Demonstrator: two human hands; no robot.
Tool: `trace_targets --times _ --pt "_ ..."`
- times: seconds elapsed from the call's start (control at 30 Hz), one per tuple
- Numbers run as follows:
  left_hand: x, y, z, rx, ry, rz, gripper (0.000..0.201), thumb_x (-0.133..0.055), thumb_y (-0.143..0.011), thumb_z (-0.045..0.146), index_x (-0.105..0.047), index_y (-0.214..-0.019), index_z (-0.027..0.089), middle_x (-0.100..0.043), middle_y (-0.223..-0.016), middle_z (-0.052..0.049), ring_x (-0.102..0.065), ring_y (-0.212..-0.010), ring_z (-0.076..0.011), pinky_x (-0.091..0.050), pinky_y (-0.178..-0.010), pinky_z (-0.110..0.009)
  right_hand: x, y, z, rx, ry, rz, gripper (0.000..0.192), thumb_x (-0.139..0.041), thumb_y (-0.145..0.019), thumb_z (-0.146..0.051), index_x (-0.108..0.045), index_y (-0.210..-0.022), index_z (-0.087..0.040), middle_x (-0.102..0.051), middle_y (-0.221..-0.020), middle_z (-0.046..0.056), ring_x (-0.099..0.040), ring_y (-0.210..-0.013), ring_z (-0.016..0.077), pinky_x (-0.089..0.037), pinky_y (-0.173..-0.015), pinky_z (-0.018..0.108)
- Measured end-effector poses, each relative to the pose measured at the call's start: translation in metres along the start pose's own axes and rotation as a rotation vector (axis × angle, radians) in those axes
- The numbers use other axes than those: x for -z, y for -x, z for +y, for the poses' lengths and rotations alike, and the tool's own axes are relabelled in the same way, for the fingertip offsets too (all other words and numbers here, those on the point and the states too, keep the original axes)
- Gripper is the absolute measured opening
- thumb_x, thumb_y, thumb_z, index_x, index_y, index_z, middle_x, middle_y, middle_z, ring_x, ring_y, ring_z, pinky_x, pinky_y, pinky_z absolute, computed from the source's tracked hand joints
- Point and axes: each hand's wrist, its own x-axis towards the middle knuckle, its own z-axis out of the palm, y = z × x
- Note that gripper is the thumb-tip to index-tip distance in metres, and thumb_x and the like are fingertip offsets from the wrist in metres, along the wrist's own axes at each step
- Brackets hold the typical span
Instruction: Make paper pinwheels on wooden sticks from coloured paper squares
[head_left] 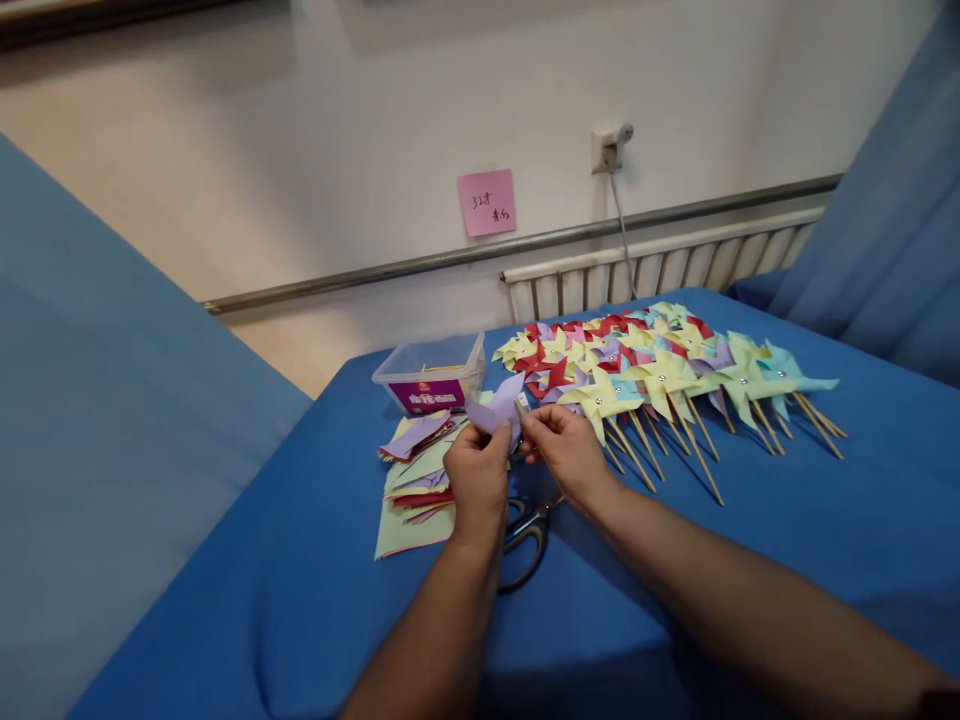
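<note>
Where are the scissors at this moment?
In the head view, the scissors lie on the blue table, partly hidden under both hands, right of the paper stack.

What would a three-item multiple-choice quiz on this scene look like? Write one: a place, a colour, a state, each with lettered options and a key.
1. Where do the scissors lie?
A. On the blue cloth under the two hands
B. Inside the plastic box
C. On top of the finished pinwheels

2. What colour is the paper piece held between the hands?
A. Red
B. Light purple
C. Green

3. How do the finished pinwheels lie?
A. Standing upright in a cup
B. Flat in rows, sticks toward the person
C. Stacked inside the box

Key: 1 A, the handles show on the cloth just below the wrists. 2 B, the folded sheet pinched by the left hand and right hand is lilac. 3 B, they rest flat on the table right of the plastic box, wooden sticks toward the person.
</note>
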Motion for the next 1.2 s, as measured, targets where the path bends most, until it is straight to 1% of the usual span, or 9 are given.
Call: trace_targets --times 0.07,0.17,0.43,0.6,0.8,1.0,1.2 --pt "-0.001 -0.001 0.000 0.033 0.036 0.001 0.023 -0.075 -0.062 0.030 -0.073 -0.077 0.013 -0.067 -0.066 0.000 -0.054 -0.058 -0.0115 -0.041 -0.056 -0.022 0.003 -0.004 0.004 0.041 0.065 0.005 0.033 -0.072 -0.068 -0.049 -0.063 -0.069 -0.017 -0.059 -0.057 -0.003 -0.055 -0.053 0.0108 -0.045 -0.052 0.023" --pt "-0.003 -0.003 0.000 0.072 0.076 0.005 0.023 -0.076 -0.060 0.030 -0.073 -0.075 0.013 -0.067 -0.067 0.000 -0.054 -0.057 -0.0108 -0.041 -0.057 -0.022 0.008 -0.005 0.007 0.082 0.139 -0.002 0.031 -0.070 -0.070 -0.048 -0.065 -0.068 -0.017 -0.062 -0.059 -0.002 -0.054 -0.056 0.0114 -0.043 -0.054 0.024" --pt "-0.004 0.000 -0.001 0.075 0.027 0.020 0.024 -0.077 -0.059 0.032 -0.072 -0.072 0.013 -0.063 -0.061 0.002 -0.049 -0.052 -0.0092 -0.038 -0.052 -0.022 0.011 -0.003 0.005 0.040 0.163 -0.030 0.026 -0.070 -0.068 -0.043 -0.064 -0.065 -0.019 -0.065 -0.062 0.000 -0.056 -0.058 0.0133 -0.043 -0.058 0.026" --pt "-0.004 0.000 -0.001 0.082 0.017 0.010 0.023 -0.077 -0.060 0.032 -0.071 -0.072 0.013 -0.063 -0.062 0.002 -0.048 -0.053 -0.0091 -0.038 -0.052 -0.022 0.009 0.000 0.001 -0.008 0.133 -0.043 0.025 -0.071 -0.067 -0.042 -0.063 -0.065 -0.018 -0.063 -0.059 -0.001 -0.054 -0.054 0.0124 -0.041 -0.054 0.025" --pt "-0.004 -0.001 -0.001 0.063 -0.007 0.012 0.023 -0.077 -0.060 0.032 -0.072 -0.072 0.013 -0.063 -0.062 0.001 -0.049 -0.054 -0.0095 -0.038 -0.053 -0.022 0.008 0.003 -0.005 -0.086 0.082 -0.064 0.025 -0.074 -0.062 -0.040 -0.063 -0.066 -0.019 -0.059 -0.055 -0.004 -0.045 -0.047 0.0097 -0.035 -0.047 0.023" --pt "-0.004 -0.001 -0.001 0.055 -0.016 0.004 0.025 -0.076 -0.061 0.034 -0.072 -0.072 0.012 -0.064 -0.064 0.000 -0.050 -0.056 -0.0105 -0.040 -0.055 -0.023 0.009 0.004 -0.006 -0.086 0.072 -0.098 0.028 -0.074 -0.062 -0.043 -0.062 -0.068 -0.018 -0.058 -0.057 -0.004 -0.041 -0.045 0.0077 -0.029 -0.043 0.022" --pt "-0.004 0.000 -0.001 0.036 -0.048 0.005 0.026 -0.075 -0.061 0.035 -0.072 -0.073 0.012 -0.065 -0.065 0.000 -0.051 -0.057 -0.0110 -0.040 -0.055 -0.023 0.009 0.005 -0.007 -0.080 0.057 -0.081 0.029 -0.078 -0.059 -0.040 -0.062 -0.068 -0.017 -0.058 -0.056 -0.004 -0.041 -0.047 0.0074 -0.030 -0.046 0.022"
